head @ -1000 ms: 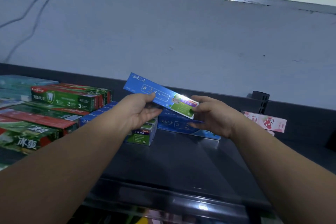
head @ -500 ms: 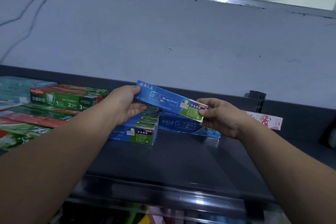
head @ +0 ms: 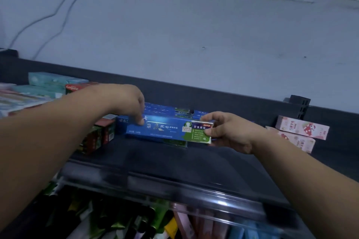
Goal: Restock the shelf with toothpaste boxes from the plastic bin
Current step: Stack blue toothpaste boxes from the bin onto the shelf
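Note:
A blue toothpaste box [head: 165, 129] with a green right end lies lengthwise, low over the dark shelf [head: 174, 163], in front of a stack of matching blue boxes [head: 165, 107]. My left hand [head: 126, 101] comes down from above and holds the box's left end with its fingertips. My right hand [head: 227, 132] pinches the green right end between thumb and fingers. The plastic bin is not in view.
Red and green Colgate boxes [head: 97, 134] and pale teal boxes [head: 52, 81] fill the shelf's left side. Two pink boxes [head: 301, 128] lie at the right near a black bracket [head: 299, 105]. A clear rail [head: 174, 184] edges the shelf front, with tubes [head: 136, 221] on the level below.
Both hands have lowered the blue box from a tilt in the air to level, just above the shelf in front of the blue stack. The camera has tilted and moved closer.

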`<state>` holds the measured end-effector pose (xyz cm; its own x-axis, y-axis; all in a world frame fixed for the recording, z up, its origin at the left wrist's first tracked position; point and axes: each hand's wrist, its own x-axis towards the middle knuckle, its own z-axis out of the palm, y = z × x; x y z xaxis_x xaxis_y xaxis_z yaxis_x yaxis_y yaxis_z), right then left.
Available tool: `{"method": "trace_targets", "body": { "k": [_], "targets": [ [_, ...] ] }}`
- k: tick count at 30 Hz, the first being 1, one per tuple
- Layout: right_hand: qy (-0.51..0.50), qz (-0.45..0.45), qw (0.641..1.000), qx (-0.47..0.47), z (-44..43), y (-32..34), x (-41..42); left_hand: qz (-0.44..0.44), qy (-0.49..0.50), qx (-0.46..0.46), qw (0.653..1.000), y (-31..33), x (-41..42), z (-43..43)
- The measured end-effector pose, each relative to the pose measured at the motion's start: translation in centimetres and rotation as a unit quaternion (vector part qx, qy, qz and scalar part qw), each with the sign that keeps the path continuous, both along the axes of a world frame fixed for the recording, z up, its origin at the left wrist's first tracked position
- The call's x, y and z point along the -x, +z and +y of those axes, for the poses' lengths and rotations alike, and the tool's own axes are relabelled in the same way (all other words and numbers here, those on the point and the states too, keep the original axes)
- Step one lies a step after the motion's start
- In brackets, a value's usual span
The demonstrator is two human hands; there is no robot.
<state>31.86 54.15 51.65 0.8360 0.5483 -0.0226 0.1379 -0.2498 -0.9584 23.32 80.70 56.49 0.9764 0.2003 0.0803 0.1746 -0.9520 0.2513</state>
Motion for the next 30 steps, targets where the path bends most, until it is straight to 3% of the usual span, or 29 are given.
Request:
{"method": "trace_targets", "body": {
  "k": [4, 9, 13, 18, 22, 25, 30],
  "targets": [
    [-0.015, -0.033, 0.998, 0.057, 1.6, -1.5, 0.5, 0.035, 0.009, -0.057, 0.998, -1.7, 0.1, 0.1],
    [-0.056, -0.157, 0.97, 0.174, 3.4, -2.3, 1.2, 0.035, 0.05, -0.156, 0.986, -2.0, -0.3, 0.3],
    [-0.088, -0.132, 0.975, 0.154, 4.9, -2.6, 1.8, 0.041, 0.06, -0.22, 0.973, -2.0, -0.6, -0.1],
    [-0.078, -0.042, 0.994, 0.068, 4.1, -2.4, 2.1, 0.035, 0.019, -0.238, 0.971, -2.1, -0.7, -2.5],
    [-0.102, -0.082, 0.988, 0.079, 2.0, -1.7, 3.1, 0.011, -0.056, -0.237, 0.97, -2.0, -0.9, -6.6],
    [-0.153, -0.227, 0.945, 0.176, -0.9, -1.4, 3.9, -0.042, -0.108, -0.235, 0.965, -1.8, -1.2, -10.9],
    [-0.216, -0.394, 0.821, 0.351, -8.2, -1.5, 5.2, -0.144, -0.251, -0.183, 0.94, -1.8, -1.9, -20.1]
  ]
}}
